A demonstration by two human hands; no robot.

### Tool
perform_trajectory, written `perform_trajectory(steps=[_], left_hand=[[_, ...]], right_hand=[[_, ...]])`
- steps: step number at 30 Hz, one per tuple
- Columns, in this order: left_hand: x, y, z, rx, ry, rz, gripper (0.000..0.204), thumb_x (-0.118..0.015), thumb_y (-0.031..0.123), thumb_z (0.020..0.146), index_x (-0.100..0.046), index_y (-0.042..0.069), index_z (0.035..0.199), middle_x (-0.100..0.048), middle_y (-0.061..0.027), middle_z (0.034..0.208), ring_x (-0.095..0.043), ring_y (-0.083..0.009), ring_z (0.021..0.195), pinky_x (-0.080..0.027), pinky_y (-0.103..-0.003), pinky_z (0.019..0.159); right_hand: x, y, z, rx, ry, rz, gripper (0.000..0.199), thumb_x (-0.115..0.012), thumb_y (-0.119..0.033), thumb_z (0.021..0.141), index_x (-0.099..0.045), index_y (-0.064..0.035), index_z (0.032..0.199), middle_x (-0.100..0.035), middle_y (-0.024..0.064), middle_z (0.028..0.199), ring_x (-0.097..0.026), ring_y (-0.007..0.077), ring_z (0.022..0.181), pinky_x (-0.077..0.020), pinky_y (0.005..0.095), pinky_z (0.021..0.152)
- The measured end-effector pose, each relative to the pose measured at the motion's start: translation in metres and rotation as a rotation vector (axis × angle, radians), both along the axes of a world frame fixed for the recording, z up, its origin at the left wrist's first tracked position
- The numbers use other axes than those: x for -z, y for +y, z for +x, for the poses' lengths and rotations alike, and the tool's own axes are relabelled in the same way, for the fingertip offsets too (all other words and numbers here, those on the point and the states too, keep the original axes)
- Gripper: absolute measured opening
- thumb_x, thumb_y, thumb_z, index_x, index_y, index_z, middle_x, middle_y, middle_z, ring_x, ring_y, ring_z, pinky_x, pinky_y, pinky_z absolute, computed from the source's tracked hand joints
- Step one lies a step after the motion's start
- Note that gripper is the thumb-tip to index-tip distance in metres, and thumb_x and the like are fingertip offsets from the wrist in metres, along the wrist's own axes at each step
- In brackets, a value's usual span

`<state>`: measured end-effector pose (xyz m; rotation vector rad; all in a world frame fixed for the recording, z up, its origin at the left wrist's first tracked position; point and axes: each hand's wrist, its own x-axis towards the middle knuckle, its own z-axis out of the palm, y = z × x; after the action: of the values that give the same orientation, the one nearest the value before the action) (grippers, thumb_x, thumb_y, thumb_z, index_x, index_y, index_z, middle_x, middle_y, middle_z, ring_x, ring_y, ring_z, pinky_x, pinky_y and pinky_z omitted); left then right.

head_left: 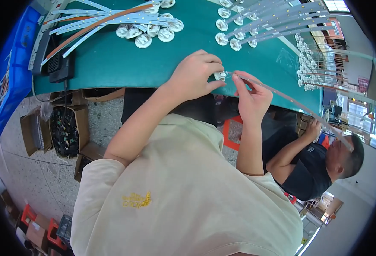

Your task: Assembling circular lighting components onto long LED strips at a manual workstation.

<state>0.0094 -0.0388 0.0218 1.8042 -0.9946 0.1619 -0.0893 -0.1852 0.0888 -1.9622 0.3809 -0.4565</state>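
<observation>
Near the front edge of the green table (124,64), my left hand (195,76) closes its fingers around a small round white piece (219,76). Thin pale wires run from that piece toward my right hand (253,94). Between its thumb and fingers, the right hand pinches one end of a long narrow LED strip (299,105), which slopes away to the lower right. Both hands are close together, with the wires between them. My left fingers cover part of the white piece.
A pile of LED strips (111,19) with round white ends (143,40) lies at the back left; more strips (282,23) lie back right. A black power adapter (62,68) stands left, beside a blue bin (15,72). Open cartons (70,128) sit below. A co-worker (309,166) is at right.
</observation>
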Motion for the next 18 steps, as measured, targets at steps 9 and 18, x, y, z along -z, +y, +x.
perform_trajectory(steps=[9,18], left_hand=[[0.004,-0.014,-0.003,0.015,0.074,0.194,0.042,-0.081,0.014,0.076,-0.07,0.013,0.117,-0.074,-0.0033,0.094,-0.065,-0.0271,0.096,-0.052,-0.043,0.084],[0.006,-0.02,0.024,0.207,0.172,0.26,0.061,-0.081,0.009,0.075,-0.063,0.017,0.132,-0.077,0.0011,0.103,-0.063,-0.0247,0.098,-0.051,-0.039,0.09]], right_hand=[[0.031,-0.021,0.002,0.029,0.001,-0.066,0.014,-0.073,0.0,0.092,-0.071,0.0072,0.104,-0.075,0.0105,0.09,-0.071,0.0112,0.078,-0.0554,0.0228,0.065],[0.043,-0.034,0.009,-0.042,-0.028,-0.127,0.012,-0.072,0.003,0.092,-0.07,0.0086,0.102,-0.074,0.0116,0.09,-0.071,0.0123,0.078,-0.0592,0.0249,0.072]])
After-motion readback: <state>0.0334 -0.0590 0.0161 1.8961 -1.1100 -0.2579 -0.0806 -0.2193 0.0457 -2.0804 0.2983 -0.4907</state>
